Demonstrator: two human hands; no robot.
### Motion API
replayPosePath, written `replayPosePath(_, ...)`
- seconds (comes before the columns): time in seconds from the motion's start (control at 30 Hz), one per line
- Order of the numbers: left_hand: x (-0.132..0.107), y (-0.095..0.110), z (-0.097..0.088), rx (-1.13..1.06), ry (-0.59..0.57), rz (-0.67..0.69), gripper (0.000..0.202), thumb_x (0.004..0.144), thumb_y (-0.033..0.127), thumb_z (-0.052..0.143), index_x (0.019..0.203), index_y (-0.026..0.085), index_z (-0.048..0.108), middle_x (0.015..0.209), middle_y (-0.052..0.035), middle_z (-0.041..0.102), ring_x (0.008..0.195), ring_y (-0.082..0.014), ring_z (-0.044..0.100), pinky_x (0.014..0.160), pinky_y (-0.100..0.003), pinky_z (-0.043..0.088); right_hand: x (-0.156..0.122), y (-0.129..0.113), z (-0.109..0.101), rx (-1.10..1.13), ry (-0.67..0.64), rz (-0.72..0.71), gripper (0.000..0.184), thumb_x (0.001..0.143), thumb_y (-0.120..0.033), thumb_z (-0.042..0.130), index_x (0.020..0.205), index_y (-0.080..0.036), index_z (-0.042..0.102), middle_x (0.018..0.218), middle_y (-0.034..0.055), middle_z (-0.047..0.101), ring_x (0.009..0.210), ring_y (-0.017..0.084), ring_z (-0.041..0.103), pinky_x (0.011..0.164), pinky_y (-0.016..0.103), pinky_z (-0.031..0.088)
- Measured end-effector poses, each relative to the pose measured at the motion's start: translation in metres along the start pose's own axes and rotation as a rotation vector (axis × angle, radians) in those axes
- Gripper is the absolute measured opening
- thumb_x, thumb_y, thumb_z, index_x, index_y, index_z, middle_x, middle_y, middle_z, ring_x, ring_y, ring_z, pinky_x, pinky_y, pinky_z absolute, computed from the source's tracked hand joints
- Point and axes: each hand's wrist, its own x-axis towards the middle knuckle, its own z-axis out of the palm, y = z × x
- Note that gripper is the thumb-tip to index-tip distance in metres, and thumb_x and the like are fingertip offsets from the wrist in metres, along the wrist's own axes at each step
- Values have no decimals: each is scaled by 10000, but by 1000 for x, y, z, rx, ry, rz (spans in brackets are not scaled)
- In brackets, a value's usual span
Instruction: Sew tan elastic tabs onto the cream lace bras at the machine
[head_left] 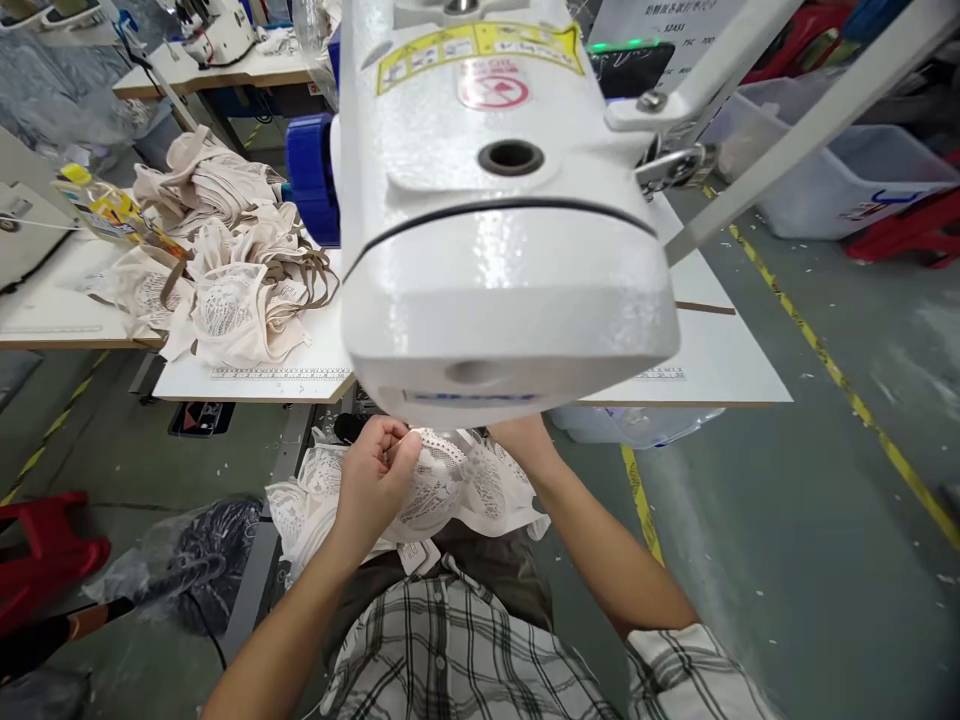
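A white lace bra (431,495) lies across my lap, under the head of a white sewing machine (510,290). My left hand (379,470) pinches the lace edge of one cup between thumb and fingers. Further right, my right hand (521,438) reaches beneath the machine head by the other cup; the head hides its fingers. More white lace pieces bunch up to the left of my left hand. White tags (418,556) hang at the bra's lower edge.
A heap of beige bras (232,290) covers the left of the white table (255,383), beside a yellow-capped bottle (112,205). A red stool (49,555) and a plastic bag (202,560) stand on the floor at left. Plastic bins (862,180) sit at right.
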Motion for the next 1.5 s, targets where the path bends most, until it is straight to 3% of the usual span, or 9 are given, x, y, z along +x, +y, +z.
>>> replayPosePath(0.2,-12,-12,-15,389,-36,321,266,808,435,705,852,212,567,620,44,580,528,-123,497,513,-243,299,-81,2,-12,316,77,36,136,930,-352,583,945,-223,623,1008,36,670,618,103,618,618,282,567)
replayPosePath(0.37,-19,-32,-10,591,240,849,251,878,267,589,645,205,522,519,17,494,526,-144,421,539,-301,233,-140,-26,-12,197,-316,-334,265,940,-304,524,1016,-128,707,868,53,754,676,135,711,657,246,619)
replayPosePath(0.5,-26,-36,1,507,302,816,276,877,206,550,603,204,515,501,26,452,513,-137,384,529,-295,238,-152,-35,-3,128,-443,-428,266,911,-171,555,1127,-267,678,1019,61,757,893,197,742,773,278,629)
replayPosePath(0.77,-39,-34,10,346,253,747,242,870,147,536,635,190,570,528,32,485,514,-116,426,518,-264,293,-152,-38,8,-77,-188,-857,186,838,-52,616,942,-206,635,974,51,753,872,154,710,870,305,628)
replayPosePath(0.9,-40,-34,9,315,231,733,212,863,127,554,665,179,607,548,19,526,533,-122,458,526,-259,315,-154,-41,10,-138,-163,-895,166,837,-71,649,861,-234,627,975,18,749,882,126,704,896,278,613)
replayPosePath(1.03,-45,-28,3,303,91,618,161,871,142,555,754,177,660,654,-9,613,613,-134,523,572,-253,360,-158,-43,7,20,-187,-743,212,832,-70,645,981,-220,636,996,36,737,879,144,700,842,299,608)
replayPosePath(1.23,-63,-16,-5,-117,-722,218,218,926,324,565,840,164,686,713,-10,622,645,-129,535,591,-239,386,-136,-36,-7,95,-71,-28,98,954,-243,550,995,-238,639,977,19,681,891,142,644,784,289,531)
replayPosePath(1.33,-69,-20,-6,-339,-752,-19,286,909,414,593,846,157,702,749,-24,627,664,-138,545,605,-243,407,-131,-22,-10,166,-234,249,272,973,-422,506,1118,-228,629,1041,46,663,926,162,627,812,304,510)
replayPosePath(1.5,-72,-25,-3,-407,-652,-116,276,856,437,664,900,169,716,799,-35,639,724,-159,570,647,-256,442,-149,-9,-3,303,-406,357,366,934,-515,542,1139,-221,617,1064,56,642,961,171,611,832,300,502)
